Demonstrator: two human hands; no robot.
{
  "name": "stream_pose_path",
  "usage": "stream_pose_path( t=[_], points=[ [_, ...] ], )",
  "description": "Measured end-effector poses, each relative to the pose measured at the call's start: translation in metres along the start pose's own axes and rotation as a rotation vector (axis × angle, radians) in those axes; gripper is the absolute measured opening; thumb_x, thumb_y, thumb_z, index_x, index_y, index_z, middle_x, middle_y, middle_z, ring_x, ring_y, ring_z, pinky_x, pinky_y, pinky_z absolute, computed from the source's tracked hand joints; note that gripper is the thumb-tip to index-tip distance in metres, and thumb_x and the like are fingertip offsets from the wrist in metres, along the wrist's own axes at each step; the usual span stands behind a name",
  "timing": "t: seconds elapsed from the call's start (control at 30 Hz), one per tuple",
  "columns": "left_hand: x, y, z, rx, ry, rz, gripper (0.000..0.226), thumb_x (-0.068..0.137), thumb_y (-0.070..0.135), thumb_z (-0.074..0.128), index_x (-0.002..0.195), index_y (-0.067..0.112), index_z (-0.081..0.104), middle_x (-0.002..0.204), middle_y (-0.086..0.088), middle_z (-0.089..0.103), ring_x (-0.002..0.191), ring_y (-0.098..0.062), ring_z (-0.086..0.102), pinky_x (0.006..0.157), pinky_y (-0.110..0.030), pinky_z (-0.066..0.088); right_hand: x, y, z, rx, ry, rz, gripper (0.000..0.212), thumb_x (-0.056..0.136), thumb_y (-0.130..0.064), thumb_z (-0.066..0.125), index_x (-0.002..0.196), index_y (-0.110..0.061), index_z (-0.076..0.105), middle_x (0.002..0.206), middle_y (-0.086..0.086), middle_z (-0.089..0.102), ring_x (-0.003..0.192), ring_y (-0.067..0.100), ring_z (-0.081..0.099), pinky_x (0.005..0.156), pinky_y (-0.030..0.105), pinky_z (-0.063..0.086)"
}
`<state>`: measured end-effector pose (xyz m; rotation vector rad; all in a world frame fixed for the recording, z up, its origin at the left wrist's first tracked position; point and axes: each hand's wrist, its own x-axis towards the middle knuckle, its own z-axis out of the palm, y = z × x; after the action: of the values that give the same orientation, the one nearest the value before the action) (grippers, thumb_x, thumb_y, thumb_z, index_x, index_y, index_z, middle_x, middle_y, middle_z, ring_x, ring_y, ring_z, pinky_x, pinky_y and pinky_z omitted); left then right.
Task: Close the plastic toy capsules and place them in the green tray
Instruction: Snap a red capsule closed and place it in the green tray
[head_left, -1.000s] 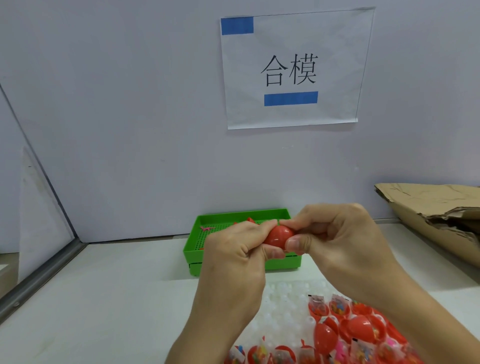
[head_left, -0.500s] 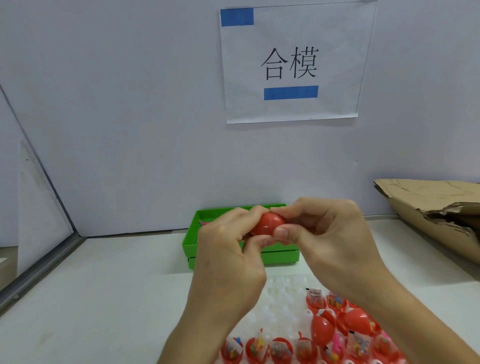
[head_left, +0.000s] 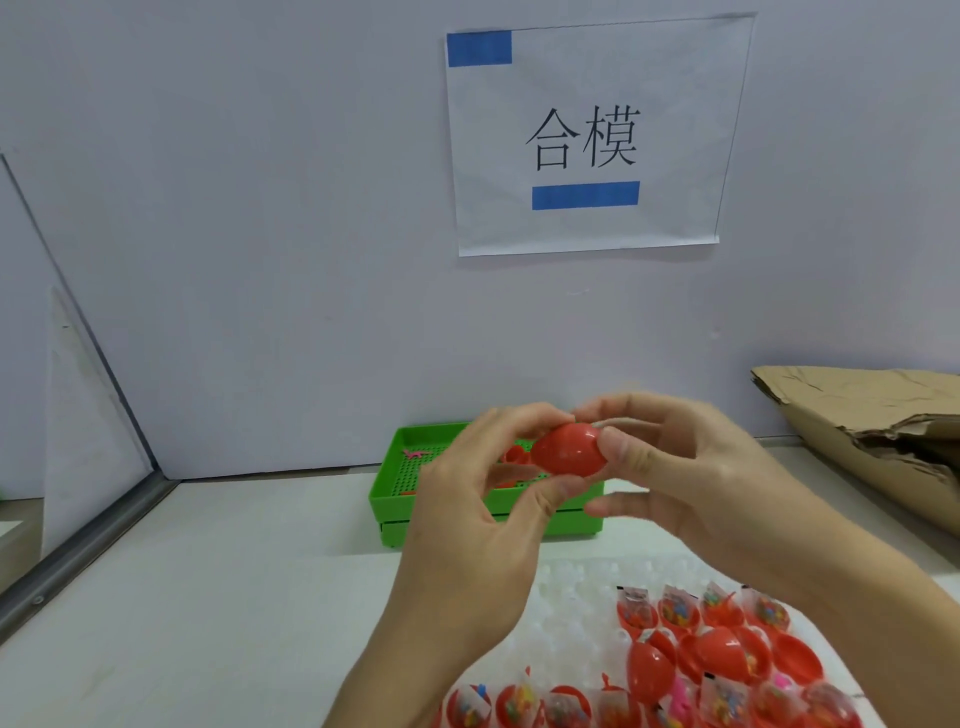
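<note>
A red plastic capsule (head_left: 567, 448) is held in the air in front of the green tray (head_left: 395, 501). My left hand (head_left: 475, 525) pinches it from the left, thumb below and fingers above. My right hand (head_left: 691, 478) pinches its right end with thumb and fingers. The capsule looks closed. The tray stands against the back wall, and red pieces (head_left: 514, 457) lie in it, partly hidden by my hands. Several open red capsule halves (head_left: 675, 670) with toy packets sit in a clear blister sheet (head_left: 566, 597) at the lower right.
A crumpled brown cardboard piece (head_left: 872, 426) lies at the right edge of the white table (head_left: 208, 597). A paper sign (head_left: 587, 135) hangs on the back wall. A grey metal rail (head_left: 88, 551) runs along the table's left side.
The capsule has been turned and now shows more fully between my fingers. My right hand's fingers have loosened and spread somewhat. Both hands stay in front of the tray.
</note>
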<state>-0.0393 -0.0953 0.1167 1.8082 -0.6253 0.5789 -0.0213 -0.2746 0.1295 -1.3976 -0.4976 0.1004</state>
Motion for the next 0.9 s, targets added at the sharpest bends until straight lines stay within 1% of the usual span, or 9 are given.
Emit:
stream_pose_path(
  t=[0.03, 0.1, 0.2, 0.3, 0.37, 0.43, 0.57, 0.73, 0.9],
  points=[
    [0.0, 0.0, 0.0, 0.008, 0.003, 0.007, 0.026, 0.084, 0.025, 0.07, 0.106, 0.038, 0.067, 0.112, 0.018, 0.065, 0.112, -0.009, 0.062, 0.089, -0.024, 0.052, -0.001, 0.0, 0.001, 0.091, -0.063, 0.047, 0.056, 0.062, -0.049, 0.089, 0.104, -0.016, 0.076, 0.106, 0.015, 0.073, 0.093, 0.027, 0.072, 0.075, 0.031, 0.059],
    [-0.001, -0.001, 0.0, 0.012, 0.007, -0.002, 0.029, 0.084, 0.022, 0.071, 0.106, 0.04, 0.069, 0.122, 0.022, 0.059, 0.12, -0.01, 0.057, 0.093, -0.026, 0.05, -0.002, 0.001, 0.003, 0.222, -0.212, 0.077, 0.048, 0.08, -0.039, 0.08, 0.116, -0.008, 0.071, 0.12, 0.021, 0.069, 0.107, 0.034, 0.069, 0.086, 0.04, 0.057],
    [-0.001, -0.001, 0.0, -0.005, -0.002, -0.002, 0.029, 0.082, 0.02, 0.067, 0.106, 0.037, 0.069, 0.124, 0.02, 0.059, 0.115, -0.009, 0.06, 0.094, -0.029, 0.051, -0.002, 0.002, 0.011, 0.332, -0.316, 0.06, 0.04, 0.092, -0.03, 0.066, 0.117, 0.001, 0.068, 0.123, 0.027, 0.066, 0.111, 0.034, 0.067, 0.093, 0.041, 0.054],
    [-0.002, 0.002, -0.001, 0.008, -0.033, 0.009, 0.031, 0.081, 0.02, 0.068, 0.11, 0.033, 0.067, 0.111, 0.02, 0.068, 0.106, -0.005, 0.065, 0.091, -0.025, 0.053, 0.0, 0.004, 0.013, 0.328, -0.218, 0.054, 0.039, 0.086, -0.028, 0.065, 0.107, 0.004, 0.073, 0.113, 0.028, 0.069, 0.099, 0.028, 0.072, 0.088, 0.033, 0.056],
    [-0.002, 0.002, -0.002, 0.012, -0.038, 0.005, 0.038, 0.078, 0.021, 0.071, 0.113, 0.034, 0.068, 0.107, 0.023, 0.07, 0.103, 0.0, 0.066, 0.09, -0.021, 0.053, 0.001, 0.006, 0.014, 0.287, -0.171, 0.058, 0.039, 0.082, -0.026, 0.065, 0.105, 0.005, 0.073, 0.11, 0.027, 0.071, 0.097, 0.028, 0.073, 0.086, 0.032, 0.057],
    [-0.002, 0.001, -0.003, 0.045, -0.008, 0.022, 0.042, 0.075, 0.017, 0.07, 0.111, 0.038, 0.069, 0.107, 0.026, 0.07, 0.103, 0.002, 0.067, 0.091, -0.022, 0.053, 0.001, 0.008, 0.016, 0.253, -0.164, 0.051, 0.036, 0.084, -0.023, 0.063, 0.106, 0.004, 0.074, 0.108, 0.025, 0.072, 0.099, 0.029, 0.072, 0.088, 0.034, 0.057],
    [-0.002, 0.001, -0.001, 0.1, 0.046, 0.073, 0.052, 0.074, 0.007, 0.063, 0.11, 0.044, 0.068, 0.117, 0.032, 0.064, 0.112, 0.009, 0.06, 0.098, -0.017, 0.048, 0.002, 0.013, 0.023, 0.205, -0.097, -0.001, 0.028, 0.088, -0.016, 0.058, 0.103, 0.001, 0.075, 0.093, 0.012, 0.075, 0.088, 0.022, 0.072, 0.088, 0.035, 0.057],
    [-0.003, 0.0, 0.001, 0.131, 0.076, 0.114, 0.052, 0.075, 0.005, 0.065, 0.12, 0.031, 0.065, 0.117, 0.015, 0.071, 0.113, 0.009, 0.06, 0.098, -0.018, 0.049, 0.002, 0.015, 0.027, 0.171, -0.041, -0.047, 0.028, 0.087, -0.015, 0.057, 0.099, 0.0, 0.077, 0.092, 0.012, 0.075, 0.091, 0.026, 0.072, 0.086, 0.039, 0.058],
    [-0.003, 0.002, 0.0, 0.146, 0.009, 0.135, 0.042, 0.076, 0.015, 0.069, 0.116, 0.025, 0.072, 0.11, 0.02, 0.072, 0.107, 0.005, 0.063, 0.092, -0.02, 0.052, 0.001, 0.011, 0.024, 0.196, -0.056, -0.003, 0.025, 0.083, -0.016, 0.06, 0.093, -0.003, 0.079, 0.088, 0.014, 0.075, 0.084, 0.023, 0.072, 0.078, 0.033, 0.058]
  ],
)
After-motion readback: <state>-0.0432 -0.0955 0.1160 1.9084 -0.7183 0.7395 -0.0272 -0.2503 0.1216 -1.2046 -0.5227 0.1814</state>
